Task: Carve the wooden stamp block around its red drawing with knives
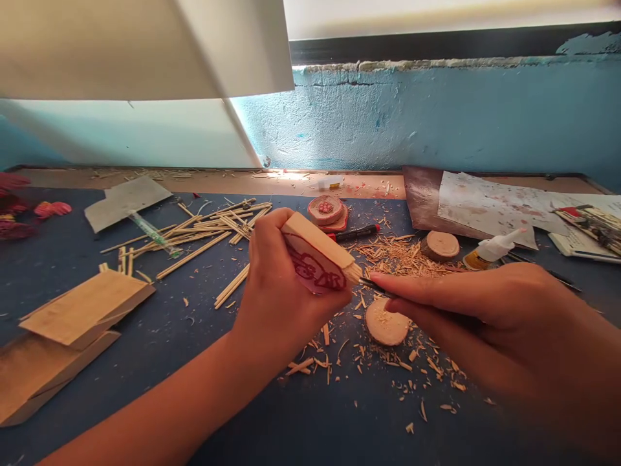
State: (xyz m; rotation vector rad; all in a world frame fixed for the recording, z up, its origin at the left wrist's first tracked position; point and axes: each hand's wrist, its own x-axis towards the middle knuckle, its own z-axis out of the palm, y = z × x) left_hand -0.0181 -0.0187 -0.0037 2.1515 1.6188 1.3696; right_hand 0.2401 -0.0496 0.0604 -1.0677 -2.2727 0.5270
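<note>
My left hand [279,298] is closed around a wooden block [320,241], holding it tilted above the table. Dark red lines are drawn on the face of the block turned toward me. In my right hand [495,310] is a thin dark carving tool [371,283], with the index finger laid along it. Its tip touches the right end of the block, where the wood is cut and splintered. Most of the tool is hidden by the fingers. Below the tip lies a round wood slice [387,321] with shavings on it.
Wood shavings [398,252] are strewn around a second wood slice [442,246]. A glue bottle [492,249], a red-and-black marker [356,233] and a carved round piece [326,210] lie behind. Thin wooden sticks [198,230] and wooden blocks [87,304] are at left. A blue wall [412,116] stands behind.
</note>
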